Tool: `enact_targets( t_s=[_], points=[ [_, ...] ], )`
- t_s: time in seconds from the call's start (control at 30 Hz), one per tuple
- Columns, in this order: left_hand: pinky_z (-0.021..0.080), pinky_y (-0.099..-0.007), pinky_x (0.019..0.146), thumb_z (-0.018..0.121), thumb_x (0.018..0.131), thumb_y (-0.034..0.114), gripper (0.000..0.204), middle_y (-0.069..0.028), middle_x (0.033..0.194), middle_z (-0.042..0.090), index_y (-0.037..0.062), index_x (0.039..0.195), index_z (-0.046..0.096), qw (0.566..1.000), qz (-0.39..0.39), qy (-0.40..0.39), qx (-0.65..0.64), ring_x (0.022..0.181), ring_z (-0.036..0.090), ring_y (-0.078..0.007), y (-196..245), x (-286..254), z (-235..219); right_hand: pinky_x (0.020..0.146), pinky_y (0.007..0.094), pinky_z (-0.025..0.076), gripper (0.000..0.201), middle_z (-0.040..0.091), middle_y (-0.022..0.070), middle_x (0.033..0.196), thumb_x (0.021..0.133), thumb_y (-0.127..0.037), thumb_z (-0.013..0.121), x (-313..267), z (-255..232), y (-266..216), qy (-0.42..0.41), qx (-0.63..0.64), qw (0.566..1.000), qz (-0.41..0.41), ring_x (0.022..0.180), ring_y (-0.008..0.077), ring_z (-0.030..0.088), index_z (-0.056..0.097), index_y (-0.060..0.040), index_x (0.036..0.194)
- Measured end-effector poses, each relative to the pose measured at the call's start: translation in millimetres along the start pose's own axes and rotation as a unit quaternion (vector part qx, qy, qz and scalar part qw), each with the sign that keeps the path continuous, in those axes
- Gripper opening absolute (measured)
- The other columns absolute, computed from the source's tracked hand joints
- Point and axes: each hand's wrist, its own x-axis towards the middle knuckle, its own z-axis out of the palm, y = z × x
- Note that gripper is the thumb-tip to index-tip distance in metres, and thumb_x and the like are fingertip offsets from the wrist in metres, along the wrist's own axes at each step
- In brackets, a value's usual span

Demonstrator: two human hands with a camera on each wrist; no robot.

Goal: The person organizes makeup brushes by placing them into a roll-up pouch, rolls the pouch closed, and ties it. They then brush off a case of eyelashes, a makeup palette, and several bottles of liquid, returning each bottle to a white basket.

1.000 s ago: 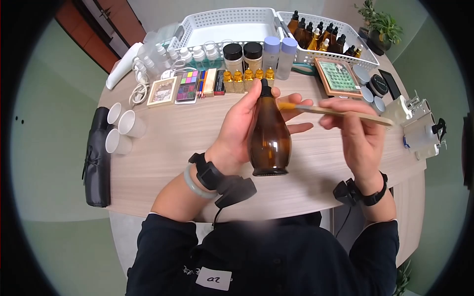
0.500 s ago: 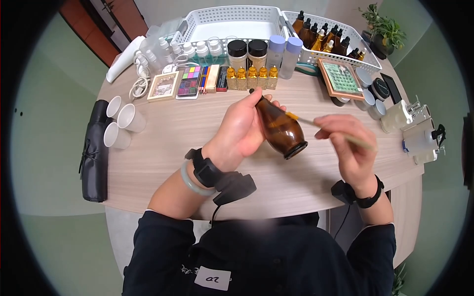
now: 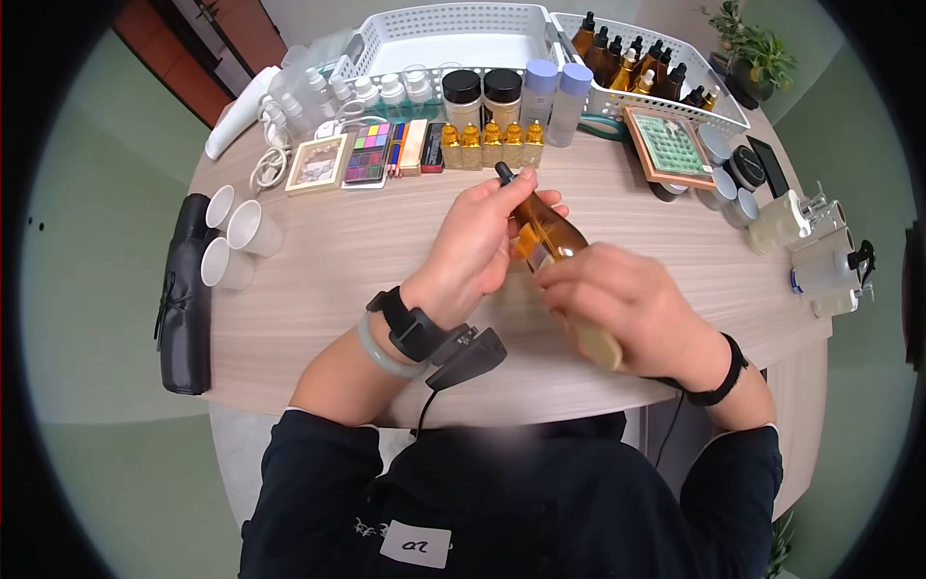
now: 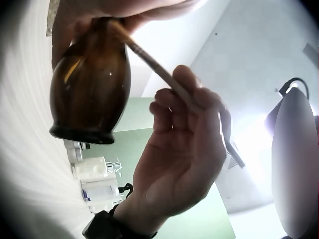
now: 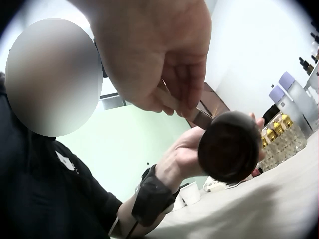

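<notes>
An amber glass dropper bottle with a black top is held above the table, tilted, its base toward the right hand. My left hand grips it around the neck, the thumb near the black top. My right hand pinches a flat brush with a pale wooden handle. The orange bristles lie along the bottle's near side, just below the left fingers. In the right wrist view the dark round base of the bottle faces the camera and hides most of its body.
Several small gold-capped bottles, jars and a palette line the back of the table. White baskets stand behind, one holding dropper bottles. Paper cups and a black roll-up case sit left; pump bottles stand right.
The bottle has tilted, its base swinging toward the right. My right hand has moved left and down across it, bringing the brush from the bottle's right side to its near left side.
</notes>
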Motion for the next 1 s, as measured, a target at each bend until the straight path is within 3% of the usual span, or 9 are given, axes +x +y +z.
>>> enact_targets(
  t_s=[0.2, 0.4, 0.47, 0.53, 0.6, 0.77, 0.87, 0.93, 1.0],
  points=[
    [0.05, -0.036, 0.071, 0.045, 0.09, 0.024, 0.021, -0.009, 0.083, 0.055, 0.0028, 0.089, 0.046, 0.998, -0.006, 0.053, -0.02, 0.083, 0.059, -0.023, 3, 2, 0, 0.059, 0.0293, 0.048, 0.026, 0.057, 0.011, 0.091, 0.059, -0.012, 0.064, -15, 0, -16, -0.068, -0.065, 0.992, -0.084, 0.073, 0.0227, 0.055, 0.054, -0.0015, 0.08],
    [0.049, -0.0361, 0.073, 0.043, 0.09, 0.022, 0.02, -0.0087, 0.077, 0.054, 0.0043, 0.082, 0.047, 0.995, -0.038, 0.068, -0.056, 0.08, 0.058, -0.0237, 0, 4, 0, 0.057, 0.0291, 0.047, 0.015, 0.057, 0.0115, 0.088, 0.062, -0.006, 0.059, -26, -18, -21, 0.006, -0.053, 0.994, -0.09, 0.068, 0.0217, 0.055, 0.053, -0.0018, 0.075],
    [0.049, -0.0362, 0.073, 0.043, 0.09, 0.022, 0.02, -0.0087, 0.076, 0.054, 0.0043, 0.081, 0.047, 0.996, -0.04, 0.062, -0.05, 0.079, 0.058, -0.0234, -2, 7, -4, 0.056, 0.0293, 0.046, 0.016, 0.058, 0.0111, 0.083, 0.058, -0.001, 0.059, -30, -27, -20, 0.048, -0.006, 0.999, 0.019, 0.063, 0.0218, 0.055, 0.054, -0.0024, 0.073],
    [0.049, -0.0384, 0.075, 0.044, 0.089, 0.022, 0.02, -0.0096, 0.076, 0.055, 0.0042, 0.08, 0.048, 0.99, -0.078, 0.008, -0.113, 0.08, 0.058, -0.0228, -4, 14, -14, 0.055, 0.0292, 0.045, 0.017, 0.059, 0.011, 0.08, 0.058, 0.003, 0.058, -36, -28, -15, 0.068, 0.029, 0.996, 0.041, 0.061, 0.0223, 0.054, 0.054, -0.0027, 0.073],
    [0.049, -0.04, 0.077, 0.045, 0.089, 0.023, 0.021, -0.01, 0.076, 0.056, 0.004, 0.08, 0.049, 0.988, -0.087, 0.036, -0.125, 0.079, 0.058, -0.0223, -2, 11, -9, 0.055, 0.0289, 0.045, 0.014, 0.059, 0.0117, 0.08, 0.061, 0.003, 0.057, -42, -25, -15, 0.054, 0.168, 0.98, 0.093, 0.062, 0.0225, 0.055, 0.055, -0.003, 0.073],
    [0.048, -0.0448, 0.081, 0.047, 0.088, 0.024, 0.022, -0.0099, 0.077, 0.058, 0.0043, 0.079, 0.052, 0.981, -0.105, 0.069, -0.146, 0.076, 0.059, -0.0216, -2, 3, -2, 0.06, 0.0283, 0.049, 0.019, 0.059, 0.0108, 0.091, 0.064, 0.001, 0.058, -46, -23, -19, 0.107, 0.1, 0.989, -0.031, 0.07, 0.0218, 0.058, 0.056, -0.0033, 0.082],
    [0.047, -0.046, 0.081, 0.048, 0.087, 0.024, 0.022, -0.0091, 0.076, 0.058, 0.005, 0.079, 0.052, 0.978, -0.121, 0.028, -0.167, 0.076, 0.059, -0.0214, 0, -3, 2, 0.06, 0.0287, 0.049, 0.022, 0.058, 0.0106, 0.091, 0.062, 0.002, 0.061, -48, -8, -8, 0.091, 0.055, 0.991, -0.082, 0.073, 0.0225, 0.058, 0.056, -0.0029, 0.083],
    [0.047, -0.045, 0.079, 0.037, 0.091, 0.029, 0.028, -0.0154, 0.09, 0.057, 0.0044, 0.082, 0.046, 0.985, -0.091, 0.054, -0.137, 0.087, 0.056, -0.0287, -2, -1, 3, 0.06, 0.0286, 0.049, 0.024, 0.058, 0.0107, 0.091, 0.061, 0.001, 0.063, -52, -9, -3, 0.106, 0.044, 0.99, -0.079, 0.073, 0.0232, 0.058, 0.056, -0.0021, 0.083],
    [0.046, -0.0439, 0.08, 0.038, 0.092, 0.029, 0.025, -0.0131, 0.085, 0.055, 0.0063, 0.083, 0.045, 0.989, -0.066, 0.041, -0.125, 0.087, 0.055, -0.0277, -5, 4, -5, 0.06, 0.0294, 0.048, 0.022, 0.058, 0.0102, 0.091, 0.062, 0.001, 0.063, -60, -16, -1, 0.121, 0.034, 0.992, -0.025, 0.073, 0.0234, 0.057, 0.055, -0.0017, 0.082]
  ],
)
